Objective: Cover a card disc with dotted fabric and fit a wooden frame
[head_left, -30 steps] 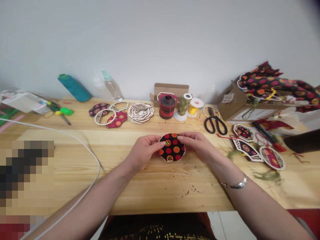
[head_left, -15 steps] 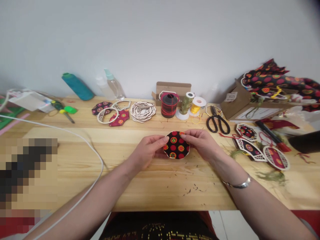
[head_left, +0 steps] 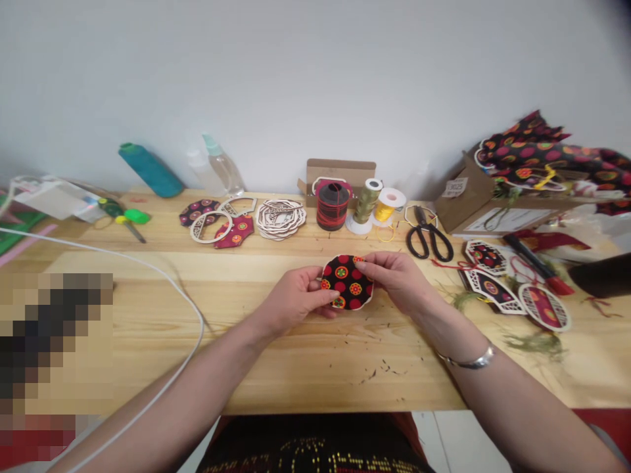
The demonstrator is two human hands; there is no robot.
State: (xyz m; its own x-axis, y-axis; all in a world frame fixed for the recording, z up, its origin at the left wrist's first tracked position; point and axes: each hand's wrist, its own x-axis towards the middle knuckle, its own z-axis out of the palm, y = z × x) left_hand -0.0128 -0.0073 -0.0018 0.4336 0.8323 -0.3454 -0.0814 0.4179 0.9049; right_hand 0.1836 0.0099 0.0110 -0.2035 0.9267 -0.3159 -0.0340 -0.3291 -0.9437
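Between my hands, above the wooden table, is a flat fabric-covered disc (head_left: pixel 348 282), black with red and orange flower dots and a pale scalloped rim. My left hand (head_left: pixel 300 295) grips it at the left and lower edge, thumb on the fabric and fingers behind. The thumb and fingers of my right hand (head_left: pixel 392 276) pinch its upper right edge. Whatever lies behind the disc is hidden from me. Small dark scraps (head_left: pixel 377 371) are scattered on the table just in front of my right hand.
Along the wall stand a red-and-black thread spool (head_left: pixel 332 210), green thread (head_left: pixel 367 203), yellow thread (head_left: pixel 388 205) and black scissors (head_left: pixel 428 236). Wooden frames (head_left: pixel 280 220) are stacked left of them. Finished ornaments (head_left: pixel 545 307) and a carton (head_left: pixel 488 203) are at right. A white cable (head_left: pixel 162 266) crosses the left side.
My left thumb has slid down from the disc's upper left edge to its lower left part. My right hand keeps its pinch, and the view has shifted slightly.
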